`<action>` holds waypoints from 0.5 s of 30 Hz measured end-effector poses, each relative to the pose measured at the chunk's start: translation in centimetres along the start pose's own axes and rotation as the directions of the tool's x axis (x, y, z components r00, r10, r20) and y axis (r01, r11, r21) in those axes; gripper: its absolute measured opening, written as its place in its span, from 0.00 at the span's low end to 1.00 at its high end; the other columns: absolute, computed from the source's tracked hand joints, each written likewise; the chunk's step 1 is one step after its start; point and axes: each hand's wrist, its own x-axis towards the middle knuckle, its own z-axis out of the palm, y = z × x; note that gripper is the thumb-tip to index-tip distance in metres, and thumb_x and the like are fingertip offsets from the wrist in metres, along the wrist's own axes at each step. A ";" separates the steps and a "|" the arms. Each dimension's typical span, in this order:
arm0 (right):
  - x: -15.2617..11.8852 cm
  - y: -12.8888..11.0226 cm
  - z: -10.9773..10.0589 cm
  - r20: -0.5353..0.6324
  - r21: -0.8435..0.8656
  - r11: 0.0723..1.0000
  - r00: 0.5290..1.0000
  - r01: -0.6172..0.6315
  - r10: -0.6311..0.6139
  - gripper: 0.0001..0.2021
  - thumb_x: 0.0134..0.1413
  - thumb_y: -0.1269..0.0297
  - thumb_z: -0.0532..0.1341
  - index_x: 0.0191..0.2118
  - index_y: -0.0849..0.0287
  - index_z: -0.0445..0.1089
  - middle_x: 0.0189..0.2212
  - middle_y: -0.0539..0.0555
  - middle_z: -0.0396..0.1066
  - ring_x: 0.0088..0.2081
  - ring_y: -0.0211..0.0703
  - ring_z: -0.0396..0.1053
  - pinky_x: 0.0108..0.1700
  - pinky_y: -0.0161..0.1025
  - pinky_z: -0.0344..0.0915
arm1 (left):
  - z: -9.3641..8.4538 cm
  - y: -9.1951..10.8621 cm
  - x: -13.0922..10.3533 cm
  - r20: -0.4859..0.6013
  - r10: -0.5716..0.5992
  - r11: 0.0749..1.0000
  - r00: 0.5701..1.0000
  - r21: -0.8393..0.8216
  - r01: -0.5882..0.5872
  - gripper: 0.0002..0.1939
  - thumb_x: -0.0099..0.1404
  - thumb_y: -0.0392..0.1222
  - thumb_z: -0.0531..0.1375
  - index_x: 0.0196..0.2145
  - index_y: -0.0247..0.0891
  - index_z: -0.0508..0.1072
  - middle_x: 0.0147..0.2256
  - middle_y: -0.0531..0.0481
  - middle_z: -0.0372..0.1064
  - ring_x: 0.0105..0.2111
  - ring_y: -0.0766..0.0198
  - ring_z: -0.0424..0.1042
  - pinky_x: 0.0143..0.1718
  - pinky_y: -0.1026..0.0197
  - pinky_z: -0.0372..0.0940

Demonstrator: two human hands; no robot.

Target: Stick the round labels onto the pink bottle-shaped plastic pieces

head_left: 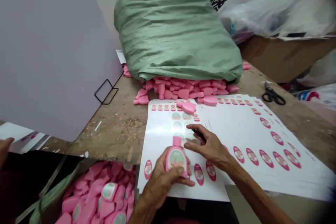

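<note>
My left hand (164,178) grips a small pink bottle (172,176) upright, its cap pointing away from me. A green oval label (176,157) sits on the bottle's front, with my thumb over its lower edge. Just to the right, my right hand (210,143) holds a dark slim tool (197,133) whose exact kind I cannot make out; the index finger reaches past it. Beneath both hands lies a white sticker sheet (157,138) with green and pink labels. One loose pink bottle (187,106) rests on the sheet's far edge.
A large green sack (175,31) stands behind a heap of pink bottles (183,91). More sticker sheets (236,126) and black scissors (273,96) lie to the right. Lower left, a sack holds labelled bottles (97,196). Another person's hand (4,148) shows at the left edge, beside a grey panel (52,52).
</note>
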 end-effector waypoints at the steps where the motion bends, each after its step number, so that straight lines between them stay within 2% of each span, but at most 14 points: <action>1: 0.9 0.0 -0.5 -0.030 -0.063 0.997 0.999 0.036 -0.038 0.28 0.42 0.45 0.65 0.48 0.54 0.67 0.48 0.58 0.70 0.47 0.52 0.70 0.44 0.45 0.69 | -0.6 0.4 0.0 -0.080 0.024 0.999 0.996 0.040 -0.021 0.21 0.53 0.42 0.65 0.44 0.34 0.67 0.34 0.46 0.70 0.28 0.65 0.71 0.28 0.61 0.71; 3: 3.4 0.2 -1.5 -0.150 -0.240 0.968 0.983 0.066 -0.105 0.26 0.46 0.43 0.61 0.48 0.55 0.67 0.46 0.58 0.71 0.46 0.52 0.70 0.44 0.46 0.67 | -2.4 1.3 0.3 -0.240 0.126 0.981 0.962 0.175 -0.085 0.20 0.53 0.45 0.65 0.41 0.34 0.67 0.34 0.47 0.70 0.26 0.66 0.71 0.29 0.62 0.70; 4: 4.9 0.5 -1.8 -0.219 -0.338 0.939 0.966 0.053 -0.134 0.27 0.47 0.43 0.60 0.48 0.56 0.66 0.46 0.59 0.71 0.46 0.53 0.70 0.44 0.47 0.66 | -3.6 1.8 0.6 -0.313 0.203 0.955 0.928 0.271 -0.117 0.20 0.54 0.48 0.64 0.41 0.35 0.67 0.33 0.47 0.70 0.27 0.65 0.71 0.31 0.61 0.70; 6: 8.0 1.1 -2.4 -0.272 -0.497 0.868 0.949 0.005 -0.162 0.30 0.46 0.43 0.61 0.51 0.58 0.64 0.48 0.62 0.70 0.48 0.56 0.68 0.44 0.48 0.65 | -6.5 3.0 1.5 -0.425 0.379 0.849 0.822 0.514 -0.125 0.21 0.54 0.51 0.62 0.41 0.36 0.66 0.32 0.48 0.71 0.30 0.61 0.72 0.35 0.57 0.69; 7: 9.3 1.4 -2.5 -0.243 -0.550 0.835 0.959 -0.011 -0.147 0.31 0.45 0.43 0.61 0.50 0.59 0.64 0.47 0.63 0.70 0.47 0.57 0.68 0.43 0.47 0.64 | -8.0 3.6 2.0 -0.464 0.475 0.761 0.747 0.643 -0.085 0.21 0.54 0.51 0.61 0.42 0.36 0.66 0.31 0.49 0.71 0.30 0.60 0.72 0.36 0.55 0.69; 8: 10.3 1.7 -2.6 -0.206 -0.589 0.808 0.971 -0.023 -0.123 0.31 0.44 0.43 0.61 0.50 0.60 0.64 0.46 0.63 0.71 0.46 0.58 0.69 0.41 0.46 0.64 | -9.5 4.2 2.5 -0.472 0.552 0.660 0.687 0.751 -0.013 0.21 0.54 0.51 0.60 0.43 0.37 0.66 0.31 0.49 0.71 0.31 0.58 0.72 0.37 0.54 0.68; 9: 11.0 1.8 -2.6 -0.176 -0.613 0.790 0.980 -0.033 -0.096 0.31 0.43 0.42 0.61 0.49 0.60 0.65 0.44 0.63 0.72 0.45 0.57 0.69 0.40 0.45 0.64 | -10.9 4.8 3.0 -0.464 0.601 0.565 0.650 0.823 0.065 0.21 0.55 0.50 0.59 0.44 0.37 0.65 0.32 0.48 0.71 0.32 0.56 0.72 0.38 0.52 0.67; 11: 10.9 1.7 -2.5 -0.178 -0.623 0.780 0.981 -0.056 -0.072 0.31 0.42 0.41 0.61 0.47 0.60 0.65 0.40 0.61 0.73 0.42 0.56 0.71 0.37 0.44 0.64 | -12.8 6.0 3.8 -0.423 0.664 0.402 0.617 0.897 0.183 0.25 0.54 0.47 0.60 0.48 0.36 0.63 0.40 0.41 0.71 0.40 0.50 0.71 0.42 0.48 0.65; 13: 9.2 1.0 -2.1 -0.221 -0.607 0.792 0.970 -0.058 -0.099 0.32 0.41 0.39 0.60 0.46 0.59 0.65 0.40 0.61 0.73 0.41 0.56 0.71 0.36 0.44 0.65 | -12.9 6.6 4.1 -0.355 0.759 0.270 0.546 0.934 0.233 0.32 0.52 0.45 0.62 0.53 0.32 0.59 0.51 0.31 0.64 0.51 0.43 0.64 0.51 0.41 0.59; 14: 7.8 0.5 -1.7 -0.235 -0.591 0.805 0.965 -0.045 -0.119 0.33 0.41 0.38 0.61 0.46 0.59 0.64 0.40 0.60 0.73 0.41 0.56 0.71 0.36 0.45 0.65 | -12.2 6.7 4.1 -0.308 0.810 0.223 0.499 0.949 0.225 0.35 0.52 0.45 0.62 0.55 0.31 0.58 0.56 0.29 0.59 0.56 0.41 0.59 0.54 0.39 0.54; 15: 6.3 -0.1 -1.1 -0.236 -0.570 0.821 0.961 -0.018 -0.143 0.33 0.40 0.38 0.61 0.47 0.58 0.64 0.40 0.60 0.73 0.40 0.55 0.71 0.36 0.45 0.66 | -11.0 6.6 4.0 -0.266 0.841 0.201 0.471 0.962 0.184 0.35 0.53 0.45 0.62 0.56 0.31 0.58 0.58 0.30 0.55 0.59 0.41 0.55 0.57 0.39 0.50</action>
